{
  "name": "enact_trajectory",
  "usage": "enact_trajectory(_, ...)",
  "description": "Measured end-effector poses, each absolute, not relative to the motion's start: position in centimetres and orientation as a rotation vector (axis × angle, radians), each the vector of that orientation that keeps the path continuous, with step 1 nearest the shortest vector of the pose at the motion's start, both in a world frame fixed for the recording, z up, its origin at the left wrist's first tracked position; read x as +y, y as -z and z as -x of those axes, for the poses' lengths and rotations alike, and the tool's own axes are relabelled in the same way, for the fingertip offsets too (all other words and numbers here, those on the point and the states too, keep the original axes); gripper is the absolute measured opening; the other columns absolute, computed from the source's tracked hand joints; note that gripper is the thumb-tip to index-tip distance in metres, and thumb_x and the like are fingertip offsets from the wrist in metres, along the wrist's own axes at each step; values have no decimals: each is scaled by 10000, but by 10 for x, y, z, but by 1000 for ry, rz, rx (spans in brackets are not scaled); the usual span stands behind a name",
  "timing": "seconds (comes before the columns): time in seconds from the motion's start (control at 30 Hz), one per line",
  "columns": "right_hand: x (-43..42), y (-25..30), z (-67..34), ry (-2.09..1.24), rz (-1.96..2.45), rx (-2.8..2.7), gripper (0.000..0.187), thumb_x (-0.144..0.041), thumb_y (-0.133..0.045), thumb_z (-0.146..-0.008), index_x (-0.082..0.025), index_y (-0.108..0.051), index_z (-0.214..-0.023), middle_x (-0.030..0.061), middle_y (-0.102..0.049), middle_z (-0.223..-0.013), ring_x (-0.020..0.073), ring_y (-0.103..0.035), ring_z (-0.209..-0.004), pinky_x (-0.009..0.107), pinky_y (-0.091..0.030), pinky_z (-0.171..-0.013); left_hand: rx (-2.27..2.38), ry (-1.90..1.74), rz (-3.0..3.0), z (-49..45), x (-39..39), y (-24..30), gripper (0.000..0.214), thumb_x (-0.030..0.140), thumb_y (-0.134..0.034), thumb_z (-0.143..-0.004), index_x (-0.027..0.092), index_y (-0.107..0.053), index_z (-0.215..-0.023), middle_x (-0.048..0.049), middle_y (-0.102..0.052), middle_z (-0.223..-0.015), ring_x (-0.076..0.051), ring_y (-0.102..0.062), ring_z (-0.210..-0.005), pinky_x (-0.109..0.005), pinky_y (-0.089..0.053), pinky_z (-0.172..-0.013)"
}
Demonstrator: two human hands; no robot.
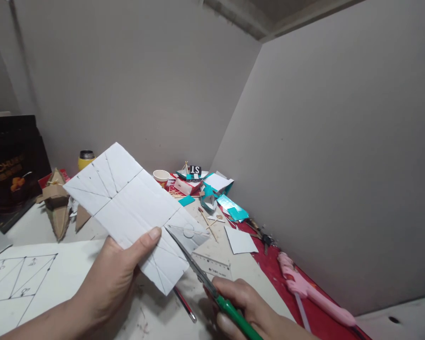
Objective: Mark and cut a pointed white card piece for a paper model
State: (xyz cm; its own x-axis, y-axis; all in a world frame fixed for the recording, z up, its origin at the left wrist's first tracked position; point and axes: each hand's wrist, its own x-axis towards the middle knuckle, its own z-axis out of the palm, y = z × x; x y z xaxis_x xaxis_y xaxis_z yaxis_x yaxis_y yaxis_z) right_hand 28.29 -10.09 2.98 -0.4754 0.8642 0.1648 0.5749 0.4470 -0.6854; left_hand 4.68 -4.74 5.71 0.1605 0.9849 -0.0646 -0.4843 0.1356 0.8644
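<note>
A piece of white cardboard with drawn pencil or pen lines is held up at a slant by my left hand, thumb on its face and fingers hidden behind. My right hand grips green-handled scissors. Their blades reach into the right part of the cardboard, along a drawn line, with the tip close to my left thumb. A flap at the right edge of the cardboard stands at a different angle. Below it, a red-and-black pencil lies on the table, beside a clear ruler.
A sheet with a drawn diagram lies at left, near a brown cardboard boat and a black box. Behind are a yellow bottle, a paper cup and teal scraps. A pink glue gun rests at right.
</note>
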Motion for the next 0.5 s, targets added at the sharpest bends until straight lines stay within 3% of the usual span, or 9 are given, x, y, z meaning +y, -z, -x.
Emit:
enact_trajectory(0.2,-104,-35,-280,-741,1205,-2193,306,-445,-508,-913,-190,-676,-932,31,-596,-674,164,-547,-591,231,-515,-555,792,-1180,-883,-49,-51,-52,822,378,-773,-798,214,-382,-1502,-122,-698,-1263,-306,-662,-1119,-412,-516,-975)
enact_trajectory(0.5,-105,-33,-279,-766,1261,-2195,210,-331,-548,-880,-175,-688,-878,18,-594,-633,149,-553,-578,205,-505,-526,728,-1123,-820,-52,-54,-50,830,371,-759,-819,238,-339,-1523,-128,-682,-1289,-312,-635,-1167,-415,-526,-944)
